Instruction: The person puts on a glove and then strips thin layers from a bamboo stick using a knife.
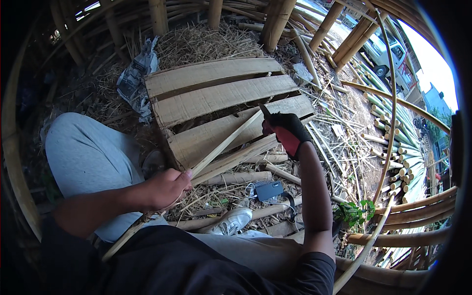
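My bare left hand [167, 190] is curled tightly around 1 long, pale bamboo strip [227, 141], flat and smooth, which slants across the slatted bench [211, 105] and runs back past my wrist. My right hand [289, 133], in a black and red fabric glove, is closed around a knife [264, 110], its dark narrow blade at the strip's far end; I cannot tell whether it bites in. The bench has 3 broad, grainy boards with dark gaps. Brittle straw [211, 44] and round bamboo poles [238, 178] lie around it.
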{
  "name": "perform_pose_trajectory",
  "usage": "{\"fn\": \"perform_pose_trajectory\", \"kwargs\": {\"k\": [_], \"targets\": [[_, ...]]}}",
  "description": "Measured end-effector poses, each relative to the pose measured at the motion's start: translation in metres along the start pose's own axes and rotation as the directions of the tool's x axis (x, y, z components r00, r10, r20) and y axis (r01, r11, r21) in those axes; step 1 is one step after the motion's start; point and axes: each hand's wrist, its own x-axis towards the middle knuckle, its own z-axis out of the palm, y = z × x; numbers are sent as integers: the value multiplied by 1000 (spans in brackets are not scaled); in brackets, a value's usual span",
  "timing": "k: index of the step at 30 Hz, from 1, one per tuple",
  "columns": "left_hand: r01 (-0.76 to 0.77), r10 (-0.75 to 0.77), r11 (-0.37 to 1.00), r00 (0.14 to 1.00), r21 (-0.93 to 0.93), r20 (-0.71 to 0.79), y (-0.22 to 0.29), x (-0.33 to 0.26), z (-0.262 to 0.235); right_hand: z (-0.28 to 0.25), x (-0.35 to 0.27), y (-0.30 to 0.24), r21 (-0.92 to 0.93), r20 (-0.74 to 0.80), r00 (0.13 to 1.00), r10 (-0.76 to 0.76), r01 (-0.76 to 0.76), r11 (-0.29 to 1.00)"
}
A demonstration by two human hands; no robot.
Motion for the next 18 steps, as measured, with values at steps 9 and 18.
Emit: {"fn": "perform_pose_trajectory", "kwargs": {"k": [9,18], "targets": [[-19,18,996,1000,91,17,2,3,1,47,1,-5,-286,-151,988,-12,-32,958],[-31,30,1000,998,3,46,0,2,4,62,-18,-21,-468,-47,994,-94,62,882]]}}
